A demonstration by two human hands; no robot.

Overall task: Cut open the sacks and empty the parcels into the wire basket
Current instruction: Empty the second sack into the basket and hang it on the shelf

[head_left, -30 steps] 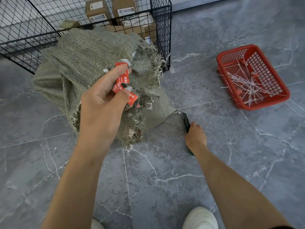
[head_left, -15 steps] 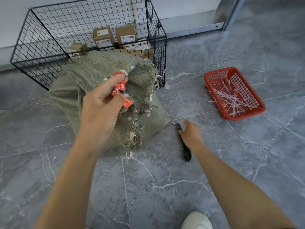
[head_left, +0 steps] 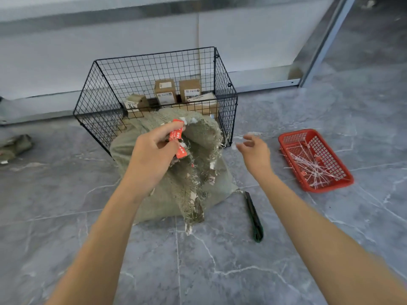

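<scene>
1. The left hand (head_left: 152, 159) is pinching the sack (head_left: 204, 137) by its frayed neck, at the red tag (head_left: 177, 133). The weave is looking ragged there; a hard haul may tear it, spilling contents short of the wire basket (head_left: 226, 111).
2. The knife (head_left: 254, 216) is lying below the right hand (head_left: 255, 150), by the sack's corner. Whether the blade is out, cannot tell; a trip or snag hazard.
3. The right hand is hovering empty, fingers loosely spread, just right of the neck.
4. The sack is sitting under the left hand; the basket, with parcels (head_left: 165, 91), is standing just beyond.

Sack (head_left: 154, 194) before wire basket (head_left: 226, 106); parcels (head_left: 165, 91) inside; knife (head_left: 254, 216) right of sack; tray (head_left: 290, 137) farther right.
</scene>
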